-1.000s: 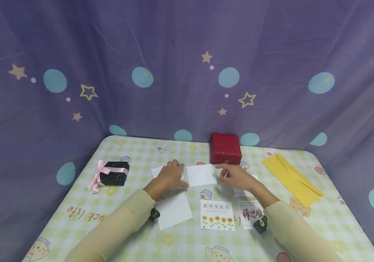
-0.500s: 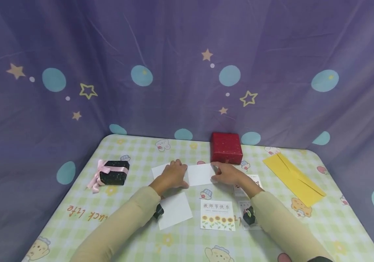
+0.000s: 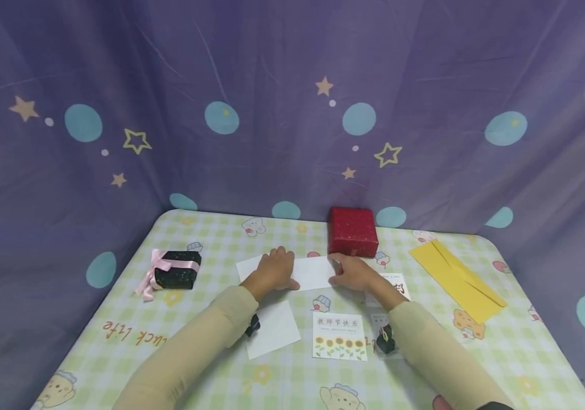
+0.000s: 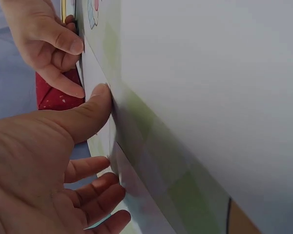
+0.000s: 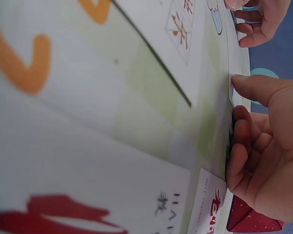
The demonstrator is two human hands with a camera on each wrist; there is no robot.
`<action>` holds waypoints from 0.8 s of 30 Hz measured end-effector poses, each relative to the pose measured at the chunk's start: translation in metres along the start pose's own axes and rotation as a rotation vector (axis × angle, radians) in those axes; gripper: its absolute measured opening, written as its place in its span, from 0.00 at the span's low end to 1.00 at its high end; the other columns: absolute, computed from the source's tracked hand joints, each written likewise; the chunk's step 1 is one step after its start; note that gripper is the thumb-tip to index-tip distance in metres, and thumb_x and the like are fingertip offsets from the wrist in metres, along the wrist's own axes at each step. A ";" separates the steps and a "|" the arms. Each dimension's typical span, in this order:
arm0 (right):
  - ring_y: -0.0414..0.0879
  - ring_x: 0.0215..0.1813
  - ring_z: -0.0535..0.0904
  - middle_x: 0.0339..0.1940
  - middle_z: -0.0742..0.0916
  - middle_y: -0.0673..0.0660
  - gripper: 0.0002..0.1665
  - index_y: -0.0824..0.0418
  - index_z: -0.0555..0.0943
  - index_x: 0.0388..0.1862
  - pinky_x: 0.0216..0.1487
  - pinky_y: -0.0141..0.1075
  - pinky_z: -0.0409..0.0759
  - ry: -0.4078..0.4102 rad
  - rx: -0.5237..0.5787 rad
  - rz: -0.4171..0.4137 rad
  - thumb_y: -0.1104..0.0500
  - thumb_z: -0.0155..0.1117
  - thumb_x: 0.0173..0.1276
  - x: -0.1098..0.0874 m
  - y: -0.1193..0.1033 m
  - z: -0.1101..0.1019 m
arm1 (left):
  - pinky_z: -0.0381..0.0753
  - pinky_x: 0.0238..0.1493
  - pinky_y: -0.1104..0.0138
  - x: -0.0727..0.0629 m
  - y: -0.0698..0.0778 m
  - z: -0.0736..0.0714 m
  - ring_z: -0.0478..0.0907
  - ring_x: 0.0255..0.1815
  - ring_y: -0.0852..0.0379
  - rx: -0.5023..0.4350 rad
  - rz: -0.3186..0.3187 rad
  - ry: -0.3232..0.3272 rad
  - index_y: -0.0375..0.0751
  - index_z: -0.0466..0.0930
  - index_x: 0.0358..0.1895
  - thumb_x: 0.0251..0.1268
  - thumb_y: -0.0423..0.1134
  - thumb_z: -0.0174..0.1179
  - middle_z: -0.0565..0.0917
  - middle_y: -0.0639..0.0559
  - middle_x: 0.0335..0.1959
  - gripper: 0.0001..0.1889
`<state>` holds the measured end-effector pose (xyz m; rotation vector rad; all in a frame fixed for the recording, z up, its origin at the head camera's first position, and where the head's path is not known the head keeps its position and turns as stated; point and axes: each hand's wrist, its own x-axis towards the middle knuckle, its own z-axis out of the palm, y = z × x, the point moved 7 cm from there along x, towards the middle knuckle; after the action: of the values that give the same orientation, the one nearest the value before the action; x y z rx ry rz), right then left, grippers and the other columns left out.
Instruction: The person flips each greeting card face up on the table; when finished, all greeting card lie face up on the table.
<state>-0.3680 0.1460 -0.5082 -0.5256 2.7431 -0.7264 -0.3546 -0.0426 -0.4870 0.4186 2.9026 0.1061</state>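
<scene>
A blank white card point(image 3: 314, 273) lies in the middle of the table, between the two hands. My left hand point(image 3: 274, 270) covers its left end, thumb at the near edge and fingers toward the far edge. At its right end my right hand point(image 3: 352, 273) holds it, index finger at the far corner and thumb at the near corner. In the left wrist view the left thumb point(image 4: 98, 100) presses at the card's edge, the other fingers bent beside it. Another white card point(image 3: 247, 266) is partly hidden under the left hand. A third white card point(image 3: 274, 333) lies nearer.
A sunflower card point(image 3: 340, 336) lies at front centre; two printed cards are partly covered by the right arm. A red box point(image 3: 353, 232) stands behind the hands. A black box with pink ribbon point(image 3: 177, 270) sits left, a yellow envelope point(image 3: 456, 280) right.
The right hand has moved left from beside the card onto its right end, with the thumb now at the near corner. The left hand has shifted slightly right over the card.
</scene>
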 end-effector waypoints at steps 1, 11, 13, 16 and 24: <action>0.43 0.35 0.78 0.33 0.84 0.50 0.42 0.58 0.69 0.75 0.45 0.39 0.79 0.001 -0.002 0.004 0.55 0.74 0.64 0.000 0.000 0.001 | 0.76 0.61 0.50 0.001 -0.001 0.001 0.73 0.54 0.45 -0.001 -0.004 0.003 0.36 0.73 0.62 0.53 0.60 0.75 0.76 0.41 0.53 0.40; 0.42 0.35 0.77 0.33 0.83 0.50 0.42 0.57 0.69 0.76 0.43 0.37 0.78 0.003 -0.011 0.007 0.54 0.74 0.64 0.001 0.000 0.002 | 0.78 0.56 0.50 0.009 -0.006 -0.003 0.73 0.50 0.45 -0.067 -0.003 0.016 0.36 0.74 0.55 0.43 0.58 0.81 0.76 0.41 0.49 0.41; 0.43 0.35 0.76 0.33 0.82 0.50 0.42 0.57 0.69 0.76 0.42 0.37 0.78 0.002 -0.010 0.000 0.54 0.74 0.64 0.000 0.000 0.001 | 0.78 0.57 0.50 0.010 -0.005 -0.005 0.73 0.50 0.45 -0.061 -0.006 0.008 0.35 0.74 0.55 0.42 0.58 0.82 0.76 0.41 0.49 0.42; 0.43 0.35 0.76 0.33 0.82 0.50 0.43 0.57 0.68 0.76 0.43 0.37 0.77 -0.005 -0.005 -0.008 0.54 0.74 0.64 0.000 0.000 0.000 | 0.78 0.59 0.51 0.013 -0.002 -0.006 0.73 0.51 0.46 -0.045 -0.017 -0.014 0.34 0.74 0.57 0.41 0.58 0.82 0.76 0.41 0.51 0.44; 0.42 0.35 0.77 0.33 0.83 0.50 0.46 0.60 0.66 0.77 0.43 0.37 0.78 -0.015 -0.013 -0.004 0.54 0.74 0.63 0.000 0.000 0.001 | 0.78 0.61 0.52 0.015 -0.002 -0.005 0.73 0.54 0.45 -0.041 -0.036 -0.033 0.33 0.72 0.59 0.39 0.58 0.82 0.76 0.40 0.53 0.47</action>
<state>-0.3677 0.1456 -0.5097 -0.5376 2.7356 -0.7027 -0.3708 -0.0405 -0.4849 0.3572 2.8688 0.1521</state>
